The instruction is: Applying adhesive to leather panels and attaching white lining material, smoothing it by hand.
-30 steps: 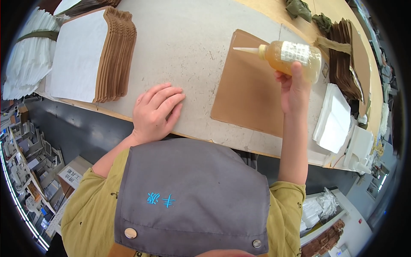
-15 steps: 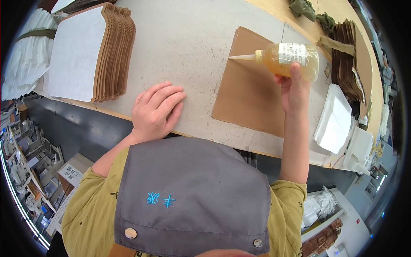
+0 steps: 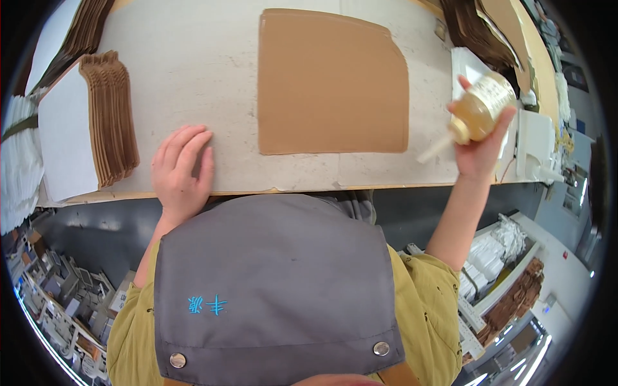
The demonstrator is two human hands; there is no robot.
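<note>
A brown flat panel (image 3: 332, 87), sheet-like with a thin line near its edges, lies on the pale worktable (image 3: 212, 77). My right hand (image 3: 481, 151) grips a squeeze bottle (image 3: 484, 108) of amber liquid, held tilted to the right of the panel. The bottle's long, pale nozzle points down and to the left, apart from the panel and slightly blurred. Near the table's front edge, left of the panel, my left hand (image 3: 182, 164) rests palm down with its fingers loosely stretched and nothing in them.
A stack of brown pieces (image 3: 111, 122) with a white sheet (image 3: 67, 135) stands at the left, beside bundled white material (image 3: 19, 161). White sheets (image 3: 465, 67) and dark brown stacked pieces (image 3: 473, 32) lie at the back right. A white container (image 3: 535, 138) sits at the right edge.
My right hand has lifted the bottle off the panel's far-left edge and brought it to the right, its nozzle now turned downward. The whole view has shifted and turned.
</note>
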